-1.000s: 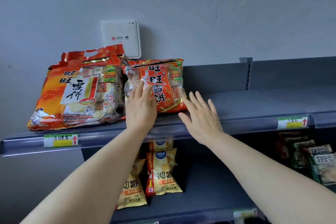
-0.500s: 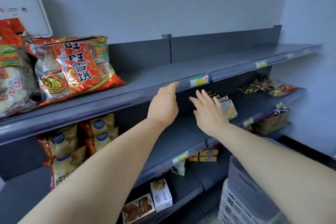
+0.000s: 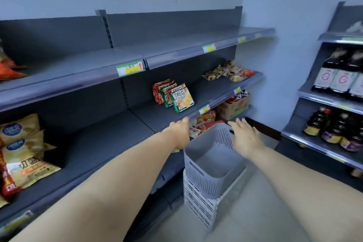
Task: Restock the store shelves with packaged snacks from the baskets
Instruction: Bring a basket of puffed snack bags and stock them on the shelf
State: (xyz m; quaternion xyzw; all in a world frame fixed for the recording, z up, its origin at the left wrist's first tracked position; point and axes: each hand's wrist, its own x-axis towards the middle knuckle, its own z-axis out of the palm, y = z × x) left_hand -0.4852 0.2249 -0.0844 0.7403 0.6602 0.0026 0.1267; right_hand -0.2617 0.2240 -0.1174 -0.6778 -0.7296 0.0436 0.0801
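Observation:
A grey slatted basket point(image 3: 204, 178) stands on the floor on top of a white crate point(image 3: 198, 204); its inside shows no snacks. My left hand point(image 3: 179, 132) hovers open above the basket's left rim, holding nothing. My right hand point(image 3: 245, 137) hovers open over its far right rim, fingers spread. On the middle shelf point(image 3: 110, 139) stand green and red snack packets point(image 3: 173, 95). Yellow chip bags point(image 3: 23, 155) lie at its left end. A red rice-cracker bag point(image 3: 8, 68) shows at the left edge of the top shelf point(image 3: 82, 72).
Wrapped pastries point(image 3: 229, 71) lie at the far right of the middle shelf. A cardboard box point(image 3: 233, 107) and red packets point(image 3: 206, 118) sit lower down. A second rack at right carries dark sauce bottles point(image 3: 337, 76). Bare floor point(image 3: 255, 212) lies between the racks.
My view has swung right and down from the rice-cracker bags on the top shelf. Both hands left the bag and dropped to the grey basket on the floor.

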